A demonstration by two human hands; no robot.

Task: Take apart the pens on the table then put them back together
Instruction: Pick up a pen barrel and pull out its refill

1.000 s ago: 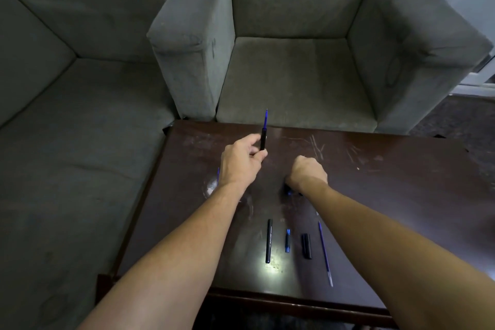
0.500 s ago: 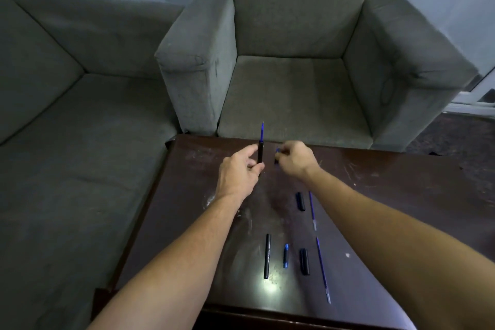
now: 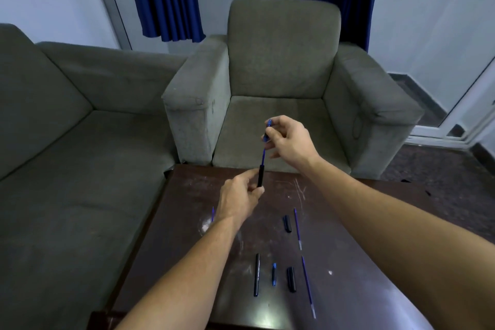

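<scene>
Above the table, fingers pinch both pen ends.

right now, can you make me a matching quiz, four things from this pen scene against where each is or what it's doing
Things: 1 left hand; 2 right hand; 3 small blue piece; 4 armchair.
States: a pinches the blue tip atop the refill; b lies on the table between the flat barrel and a black cap; c stands beyond the table; d grips the upright barrel.
Pairs: 1-d, 2-a, 3-b, 4-c.
</scene>
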